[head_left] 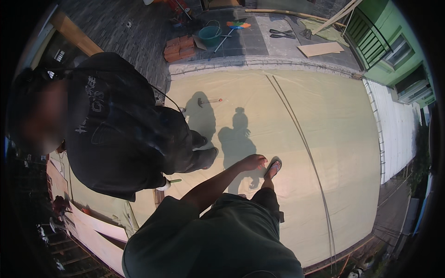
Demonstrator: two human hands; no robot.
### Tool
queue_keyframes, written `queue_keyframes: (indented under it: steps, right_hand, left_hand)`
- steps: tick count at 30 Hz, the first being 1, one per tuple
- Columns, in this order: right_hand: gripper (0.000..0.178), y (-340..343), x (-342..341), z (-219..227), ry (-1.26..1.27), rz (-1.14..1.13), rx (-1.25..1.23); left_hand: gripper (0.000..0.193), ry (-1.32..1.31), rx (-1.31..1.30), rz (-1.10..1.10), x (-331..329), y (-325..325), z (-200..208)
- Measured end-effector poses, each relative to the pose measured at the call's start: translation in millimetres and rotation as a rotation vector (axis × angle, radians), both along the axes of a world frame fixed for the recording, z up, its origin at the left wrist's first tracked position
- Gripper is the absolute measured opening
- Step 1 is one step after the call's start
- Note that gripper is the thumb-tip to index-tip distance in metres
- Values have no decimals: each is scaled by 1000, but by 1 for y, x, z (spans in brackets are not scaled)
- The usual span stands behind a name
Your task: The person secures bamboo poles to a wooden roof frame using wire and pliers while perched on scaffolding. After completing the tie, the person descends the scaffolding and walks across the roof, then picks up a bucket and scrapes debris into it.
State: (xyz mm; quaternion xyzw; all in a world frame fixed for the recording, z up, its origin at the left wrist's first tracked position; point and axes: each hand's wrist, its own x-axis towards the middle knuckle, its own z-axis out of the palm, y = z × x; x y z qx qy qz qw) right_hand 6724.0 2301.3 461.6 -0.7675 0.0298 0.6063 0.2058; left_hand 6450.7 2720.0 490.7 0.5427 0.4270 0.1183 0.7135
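My left arm reaches across in front of my dark green shirt. My left hand (254, 162) hangs over the pale yellow sheet (343, 162), beside my sandalled foot (273, 167). Its fingers are loosely bent and apart, with nothing seen in them. My right hand does not show. Two long thin rods (303, 139) lie on the sheet to the right of my foot. Farther off, a hammer-like tool (210, 100) with a red end rests on the sheet.
A person in black (120, 120) stands close on my left, a white-gloved hand (164, 185) near a green handle (175, 180). Beyond the sheet's far edge are stacked red bricks (180, 47), a green bucket (210, 35), a broom (238, 25) and a wooden board (320, 49).
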Motion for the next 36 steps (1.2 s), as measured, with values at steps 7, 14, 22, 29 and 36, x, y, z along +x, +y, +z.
queue_keyframes:
  steps: [7,14,22,29,36]
  right_hand:
    - [17,292,190,-50,-76,154,26]
    - [19,710,250,-17,-328,233,162]
    - [26,1013,79,-16,-288,630,277]
    - [32,1168,-123,-36,57,1108,169]
    - [28,1356,-322,-52,224,1392,270]
  left_hand:
    - [29,571,224,363,-94,70,-104]
    - [24,120,-319,882,-137,91,-131]
    - [35,645,-791,567,-148,135,-187]
    - [30,631,307,958,-249,343,-171]
    - [38,-10,-89,1656,-326,610,-10]
